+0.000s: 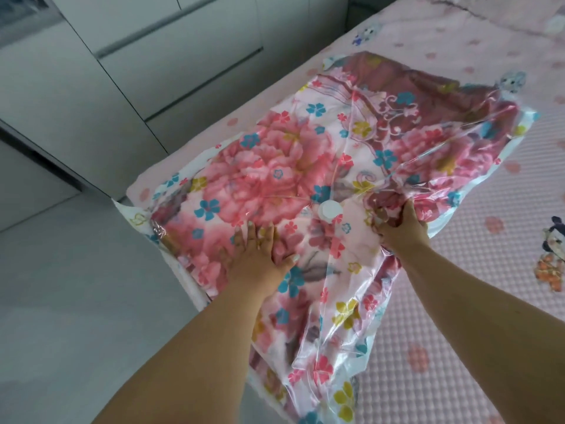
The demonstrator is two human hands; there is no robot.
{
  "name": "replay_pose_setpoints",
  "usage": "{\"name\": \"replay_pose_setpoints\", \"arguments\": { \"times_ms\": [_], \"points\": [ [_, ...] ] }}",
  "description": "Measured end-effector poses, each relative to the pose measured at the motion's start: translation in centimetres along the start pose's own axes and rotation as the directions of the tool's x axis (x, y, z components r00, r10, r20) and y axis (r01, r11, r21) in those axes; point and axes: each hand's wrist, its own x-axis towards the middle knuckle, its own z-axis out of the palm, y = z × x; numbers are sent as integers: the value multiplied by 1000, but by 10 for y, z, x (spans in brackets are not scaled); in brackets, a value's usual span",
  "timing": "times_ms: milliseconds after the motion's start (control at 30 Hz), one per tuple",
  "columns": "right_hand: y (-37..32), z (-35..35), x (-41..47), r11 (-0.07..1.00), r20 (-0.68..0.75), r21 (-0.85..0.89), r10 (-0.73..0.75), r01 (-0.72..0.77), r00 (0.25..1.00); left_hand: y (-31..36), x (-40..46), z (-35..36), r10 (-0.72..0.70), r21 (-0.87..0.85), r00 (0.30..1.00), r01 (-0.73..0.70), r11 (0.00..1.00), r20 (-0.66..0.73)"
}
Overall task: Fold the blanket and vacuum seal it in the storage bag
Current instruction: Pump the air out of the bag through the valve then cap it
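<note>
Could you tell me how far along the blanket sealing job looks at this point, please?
Done: the folded floral blanket already lies inside the clear storage bag on the bed. In hand: the left hand presses flat on the bag while the right hand bunches plastic beside the white valve. Left: the bag looks loose and wrinkled, so vacuuming seems undone; its closure can't be judged.

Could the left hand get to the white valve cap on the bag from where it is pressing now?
Probably yes. The left hand presses flat on the storage bag just short of the white valve cap, and nothing lies between them. The right hand grips the plastic on the cap's other side.
</note>
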Motion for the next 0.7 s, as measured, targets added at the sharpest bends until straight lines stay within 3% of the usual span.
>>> {"name": "replay_pose_setpoints", "arguments": {
  "times_ms": [433,700],
  "points": [
    [-89,35,76,999,25,-15,-45,46,999,-24,107,-41,-31,13,996,33,999,-79],
    [-104,45,75,990,-17,-140,-13,10,1000,-37,124,-49,-1,3,996,2,1000,-92]
  ]
}}
